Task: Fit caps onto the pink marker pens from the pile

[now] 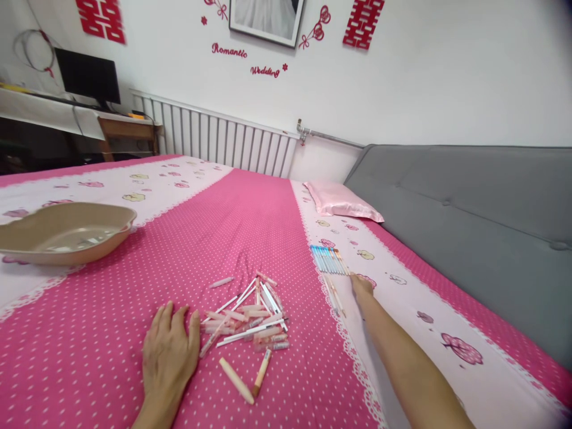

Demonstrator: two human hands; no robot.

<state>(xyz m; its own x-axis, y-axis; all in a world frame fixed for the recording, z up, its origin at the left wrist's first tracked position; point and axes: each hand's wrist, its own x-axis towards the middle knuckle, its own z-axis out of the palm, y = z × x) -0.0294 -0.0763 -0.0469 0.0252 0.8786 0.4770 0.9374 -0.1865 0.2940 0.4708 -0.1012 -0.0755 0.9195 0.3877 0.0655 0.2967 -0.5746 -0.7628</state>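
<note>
My left hand [172, 351] lies flat on the pink dotted bedspread, fingers spread, holding nothing. Just right of it is a loose pile of pens and thin white refills [250, 316], many with pinkish barrels. A cream-coloured pen [236, 380] and a brown-ended pen [262, 372] lie apart, nearer to me. Further right, my right hand [361, 286] reaches to a neat row of blue-topped pens [326, 260]. Its fingertips close on the lower end of a brown-topped pen [342, 262] at the row's right end. Below the row are a few pale pens [334, 296].
A beige plastic basin [89, 253] stands on the bed at left. A pink pillow [339, 201] lies by the grey padded headboard [465, 220]. Behind the bed are a white radiator [214, 128] and a desk with a monitor [89, 76].
</note>
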